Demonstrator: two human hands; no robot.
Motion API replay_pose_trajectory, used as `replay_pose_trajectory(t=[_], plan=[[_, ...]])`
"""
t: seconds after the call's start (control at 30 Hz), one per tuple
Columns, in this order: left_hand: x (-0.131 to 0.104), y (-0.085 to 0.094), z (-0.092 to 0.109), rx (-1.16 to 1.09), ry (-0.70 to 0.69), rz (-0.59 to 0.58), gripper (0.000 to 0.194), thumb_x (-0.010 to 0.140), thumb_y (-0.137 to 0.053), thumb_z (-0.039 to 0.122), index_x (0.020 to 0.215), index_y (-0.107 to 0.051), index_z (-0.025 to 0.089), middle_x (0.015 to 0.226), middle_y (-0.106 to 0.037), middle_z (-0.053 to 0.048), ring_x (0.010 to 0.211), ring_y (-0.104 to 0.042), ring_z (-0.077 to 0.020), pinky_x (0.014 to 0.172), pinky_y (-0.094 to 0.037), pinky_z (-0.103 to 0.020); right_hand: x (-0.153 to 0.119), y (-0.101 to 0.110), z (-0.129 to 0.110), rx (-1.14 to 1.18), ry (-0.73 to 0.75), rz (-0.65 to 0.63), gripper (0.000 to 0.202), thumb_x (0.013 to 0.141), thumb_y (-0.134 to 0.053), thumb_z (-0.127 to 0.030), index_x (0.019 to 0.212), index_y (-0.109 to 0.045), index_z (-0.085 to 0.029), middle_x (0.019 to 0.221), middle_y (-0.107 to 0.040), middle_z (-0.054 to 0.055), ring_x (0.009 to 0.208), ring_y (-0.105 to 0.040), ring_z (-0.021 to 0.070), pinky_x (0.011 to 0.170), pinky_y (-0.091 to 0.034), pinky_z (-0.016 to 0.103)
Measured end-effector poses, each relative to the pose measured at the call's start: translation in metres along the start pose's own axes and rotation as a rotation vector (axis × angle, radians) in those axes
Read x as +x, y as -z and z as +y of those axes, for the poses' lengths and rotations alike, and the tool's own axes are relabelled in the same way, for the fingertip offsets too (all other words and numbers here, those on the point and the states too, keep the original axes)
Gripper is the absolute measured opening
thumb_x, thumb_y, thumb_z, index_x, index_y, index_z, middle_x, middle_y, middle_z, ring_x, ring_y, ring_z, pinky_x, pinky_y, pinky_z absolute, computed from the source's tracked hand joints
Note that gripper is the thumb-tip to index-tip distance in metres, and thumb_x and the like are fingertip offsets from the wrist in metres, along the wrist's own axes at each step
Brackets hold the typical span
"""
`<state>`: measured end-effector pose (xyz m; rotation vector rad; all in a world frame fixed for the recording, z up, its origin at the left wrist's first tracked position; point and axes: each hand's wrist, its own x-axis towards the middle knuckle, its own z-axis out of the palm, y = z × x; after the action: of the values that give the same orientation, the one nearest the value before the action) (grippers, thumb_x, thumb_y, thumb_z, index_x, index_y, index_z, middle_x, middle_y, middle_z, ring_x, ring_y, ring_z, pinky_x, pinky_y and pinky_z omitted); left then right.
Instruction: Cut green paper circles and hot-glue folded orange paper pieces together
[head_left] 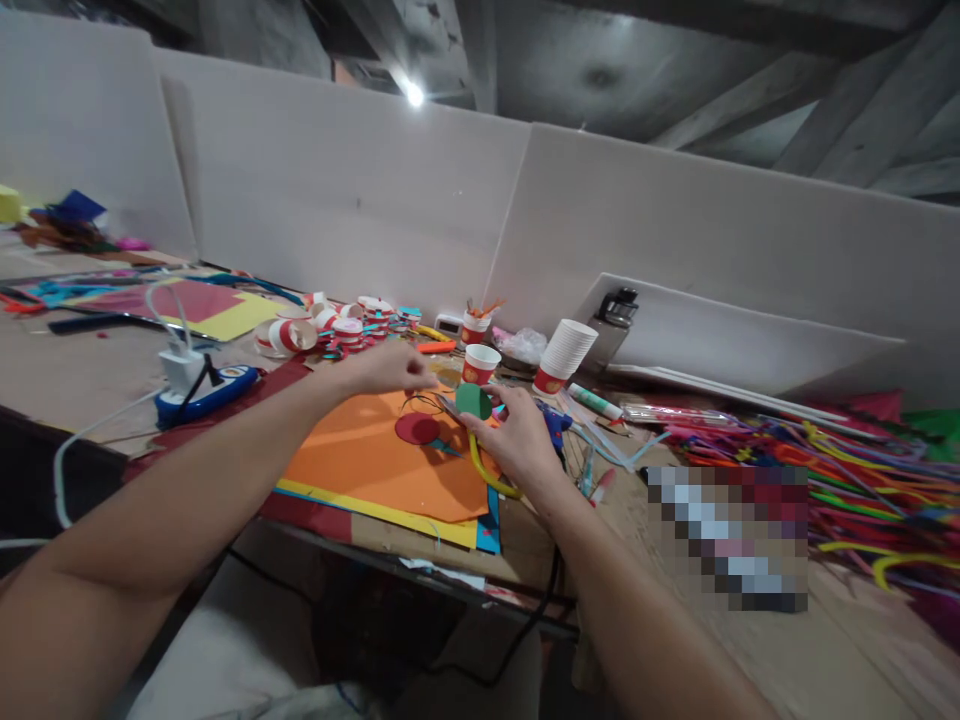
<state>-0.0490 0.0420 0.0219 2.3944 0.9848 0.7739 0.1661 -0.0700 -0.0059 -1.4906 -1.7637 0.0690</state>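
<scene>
My right hand [520, 432] pinches a round green disc [474, 401] between thumb and fingers, above orange sheets. Thin dark and greyish pieces show beside the disc, too blurred to name. A curved yellow strip [484, 465] runs below that hand. My left hand [391, 368] is closed with fingers curled, over the sheets' far edge; whatever it may hold cannot be made out. Between and below the hands, a dark red disc [417, 429] lies on the orange sheet [375, 465]. Small blue scraps lie beside it. Yellow and blue sheets stick out underneath.
Behind the hands stand a paper cup [481, 362], a stack of cups [564, 355] and a bottle [611, 325]. Decorated cup pieces [349, 328] crowd the back left. A blue power strip [206, 392] sits left, colourful pipe cleaners [862, 490] right. White panels [337, 180] close the back.
</scene>
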Motion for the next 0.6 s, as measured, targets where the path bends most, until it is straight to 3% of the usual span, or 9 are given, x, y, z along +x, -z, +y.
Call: replay_pose_trajectory(t=[0.07,0.13,0.3,0.43,0.53,0.6], plan=[[-0.006,-0.009,0.009,-0.115,-0.099,-0.153,0.018,0.061,-0.079,0.032,0.053,-0.067,0.022,0.05,-0.061,0.001,0.048,-0.05,-0.0126,0.054,-0.033,-0.025,0.0,0.0,0.001,-0.002,-0.016,0.018,0.045,0.071,-0.075,-0.042,0.107,-0.067,-0.017,0.098,-0.063,0.009,0.087,-0.059,0.0224,0.079,-0.048,0.038],[-0.01,-0.014,0.011,-0.173,-0.134,-0.198,0.015,0.051,-0.083,0.023,0.059,-0.071,0.024,0.057,-0.066,0.002,0.05,-0.054,-0.0134,0.051,-0.033,-0.023,0.0,-0.001,0.002,0.0,-0.017,0.018,0.046,0.071,-0.075,-0.042,0.108,-0.067,-0.017,0.098,-0.062,0.009,0.086,-0.059,0.022,0.078,-0.049,0.037],[-0.013,-0.014,0.004,-0.164,-0.053,-0.314,0.028,0.042,-0.086,0.017,0.065,-0.072,0.025,0.059,-0.067,0.002,0.046,-0.051,-0.0128,0.046,-0.028,-0.023,0.0,-0.001,0.003,-0.004,0.003,0.013,0.044,0.071,-0.075,-0.042,0.107,-0.067,-0.017,0.098,-0.062,0.009,0.086,-0.059,0.0222,0.078,-0.049,0.038],[-0.01,-0.013,0.003,-0.154,0.015,-0.301,0.031,0.034,-0.089,0.016,0.056,-0.068,0.023,0.05,-0.059,0.004,0.043,-0.045,-0.0123,0.048,-0.027,-0.024,0.0,-0.001,0.002,-0.009,-0.019,0.007,0.049,0.071,-0.076,-0.043,0.11,-0.066,-0.015,0.099,-0.062,0.01,0.084,-0.058,0.0216,0.078,-0.049,0.038],[-0.007,-0.011,0.002,-0.199,0.057,-0.319,0.022,0.045,-0.086,0.015,0.054,-0.067,0.02,0.051,-0.058,0.002,0.047,-0.047,-0.0129,0.052,-0.031,-0.025,0.0,-0.001,0.0,0.023,0.001,0.03,0.048,0.072,-0.076,-0.042,0.11,-0.065,-0.016,0.098,-0.061,0.009,0.08,-0.057,0.0201,0.076,-0.05,0.037],[-0.006,-0.011,0.003,-0.352,0.106,-0.252,0.015,0.055,-0.083,0.016,0.061,-0.069,0.018,0.058,-0.062,-0.001,0.053,-0.054,-0.0146,0.055,-0.037,-0.025,0.0,0.0,-0.002,0.065,0.044,0.064,0.046,0.073,-0.075,-0.042,0.111,-0.065,-0.018,0.097,-0.06,0.007,0.079,-0.056,0.0189,0.074,-0.05,0.036]])
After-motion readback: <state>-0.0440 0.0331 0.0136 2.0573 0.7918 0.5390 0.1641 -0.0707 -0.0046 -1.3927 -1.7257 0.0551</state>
